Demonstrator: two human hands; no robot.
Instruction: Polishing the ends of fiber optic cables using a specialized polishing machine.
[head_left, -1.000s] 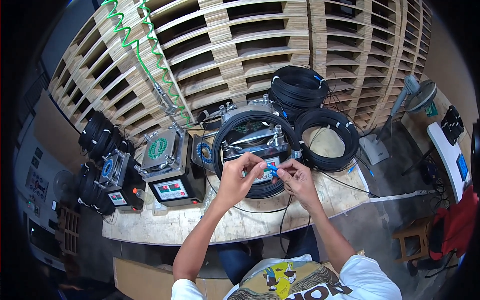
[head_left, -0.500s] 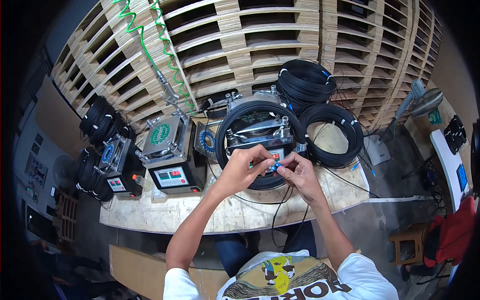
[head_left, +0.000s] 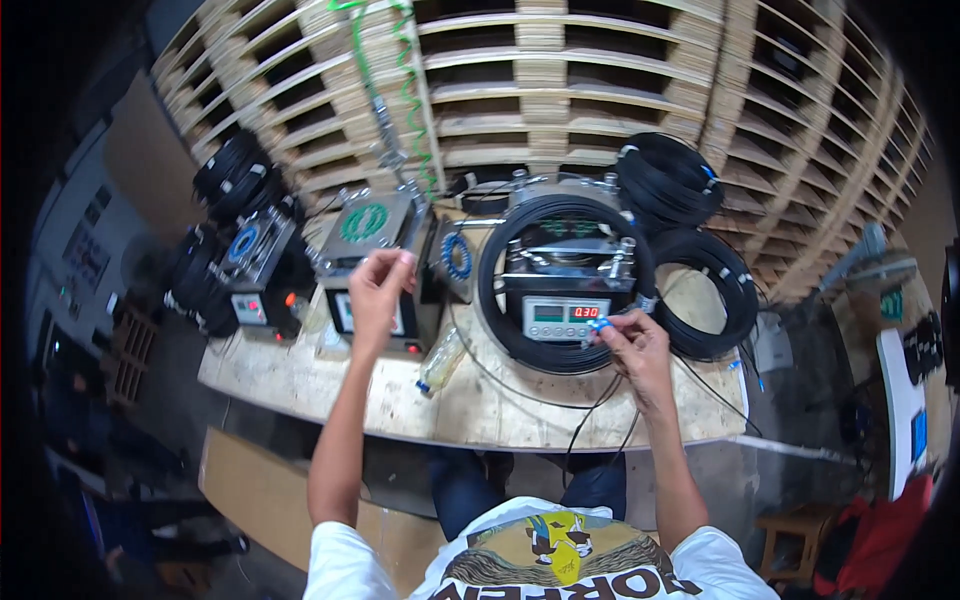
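My right hand (head_left: 643, 352) pinches small blue cable connectors (head_left: 600, 325) between thumb and fingertips. Thin black cable (head_left: 592, 408) hangs below that hand. Behind it, a large black cable coil (head_left: 491, 290) leans around the front of a machine whose panel (head_left: 566, 318) has a lit red display. My left hand (head_left: 378, 292) is raised in front of the middle machine (head_left: 425, 262), partly covering its panel. Its thumb and fingertips are pressed together; whatever they hold, if anything, is too small to make out. A green ring of small pieces (head_left: 364, 223) lies on that machine's top plate.
A clear bottle (head_left: 441, 360) lies on the wooden bench (head_left: 520, 418). A smaller machine (head_left: 256, 262) stands left, with black coils (head_left: 236, 176) behind. More cable coils (head_left: 668, 183) sit at right. Stacked pallets (head_left: 560, 90) form the back; a fan (head_left: 872, 268) stands right.
My hands have parted. The left has moved left to the middle machine, while the right keeps the blue connectors. The view has shifted, and the bottle has come into sight.
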